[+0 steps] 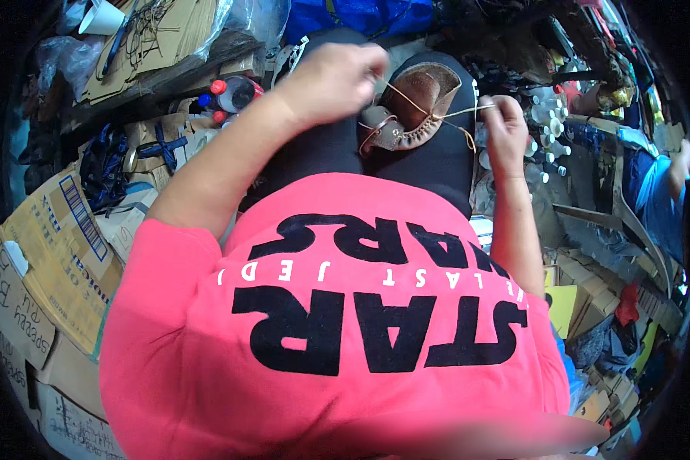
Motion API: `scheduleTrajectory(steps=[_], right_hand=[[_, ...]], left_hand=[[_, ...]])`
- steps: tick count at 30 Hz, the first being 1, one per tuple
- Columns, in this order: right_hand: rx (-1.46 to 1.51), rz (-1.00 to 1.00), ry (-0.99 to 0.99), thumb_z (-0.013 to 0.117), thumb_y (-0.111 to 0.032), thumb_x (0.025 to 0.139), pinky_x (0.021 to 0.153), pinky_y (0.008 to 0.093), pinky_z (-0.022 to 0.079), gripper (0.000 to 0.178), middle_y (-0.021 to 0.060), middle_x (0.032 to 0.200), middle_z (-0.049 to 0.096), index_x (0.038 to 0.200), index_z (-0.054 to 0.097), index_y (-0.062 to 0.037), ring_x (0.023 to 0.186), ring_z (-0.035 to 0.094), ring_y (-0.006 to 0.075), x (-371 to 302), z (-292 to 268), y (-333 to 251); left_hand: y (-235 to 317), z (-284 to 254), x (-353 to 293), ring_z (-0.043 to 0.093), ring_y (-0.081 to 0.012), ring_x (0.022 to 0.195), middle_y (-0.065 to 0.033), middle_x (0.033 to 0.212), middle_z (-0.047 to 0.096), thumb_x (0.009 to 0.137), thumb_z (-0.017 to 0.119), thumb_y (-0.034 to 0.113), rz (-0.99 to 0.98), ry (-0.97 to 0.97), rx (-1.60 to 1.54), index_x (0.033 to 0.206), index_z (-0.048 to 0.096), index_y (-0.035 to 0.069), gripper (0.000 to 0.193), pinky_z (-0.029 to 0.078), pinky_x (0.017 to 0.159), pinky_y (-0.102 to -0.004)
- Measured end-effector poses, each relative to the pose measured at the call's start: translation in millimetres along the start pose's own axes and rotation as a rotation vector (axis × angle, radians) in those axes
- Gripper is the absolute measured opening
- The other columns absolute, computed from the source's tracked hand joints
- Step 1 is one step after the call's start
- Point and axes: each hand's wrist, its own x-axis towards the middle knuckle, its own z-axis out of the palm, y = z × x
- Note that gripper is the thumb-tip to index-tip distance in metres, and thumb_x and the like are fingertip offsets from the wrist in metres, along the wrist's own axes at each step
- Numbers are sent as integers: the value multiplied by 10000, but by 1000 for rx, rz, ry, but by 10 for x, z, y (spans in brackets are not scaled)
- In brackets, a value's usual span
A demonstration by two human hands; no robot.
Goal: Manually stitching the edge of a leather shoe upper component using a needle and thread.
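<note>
A brown leather shoe upper [428,86] rests on my black-clad thighs, its curved edge gathered by a row of stitches. Thin tan cord [458,113] runs from that edge out to both sides. My left hand [341,83] is closed in a pinch on one length of it, just left of the leather. On the other side my right hand [506,136] pinches another length between thumb and fingers, and the strand between hand and leather looks taut. A short loose end of cord hangs over my right thigh. My left fingertips are partly hidden by the hand itself.
Cardboard boxes [61,253] crowd my left side, with capped plastic bottles [238,93] above them. More clear bottles [546,115] stand beyond my right hand. At the far right edge shows another person's arm [678,169] near blue cloth. Flat cardboard [149,46] lies top left.
</note>
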Motion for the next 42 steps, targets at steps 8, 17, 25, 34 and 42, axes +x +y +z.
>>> scheduleTrajectory(steps=[8,17,25,34,42], right_hand=[[1715,578,-121,424,-365,965,784,370,423,418,45,707,542,701,544,-64,693,524,179,41,-5,-123],[1297,640,-244,430,-343,975,806,360,444,383,27,666,489,713,514,-77,625,491,174,-278,-243,54],[120,264,-236,689,-121,812,687,209,422,534,-20,920,532,1304,491,-62,788,505,71,-63,-715,-177],[-398,-132,-552,753,-295,749,585,304,456,328,103,708,625,894,649,-19,613,556,139,460,258,-486],[-300,-202,-254,733,-287,778,592,284,432,305,66,646,574,834,615,-11,594,496,123,178,244,-540]], left_hand=[[-69,-62,62,609,-299,1027,-189,1081,629,979,382,368,-293,133,-1641,1069,596,19,420,454,912,-403],[-345,-187,56,495,-123,547,-23,664,532,984,405,342,-546,146,-1402,744,530,87,372,460,734,-326],[-249,-635,-313,587,-215,991,-98,1021,582,775,679,170,-370,140,-69,1050,636,92,290,462,896,-346],[218,336,-48,610,-336,835,-136,978,574,728,717,280,155,-274,130,966,606,66,339,501,720,-403],[92,145,133,594,-263,943,-104,969,610,808,654,256,100,-122,-106,954,677,81,230,463,837,-336]])
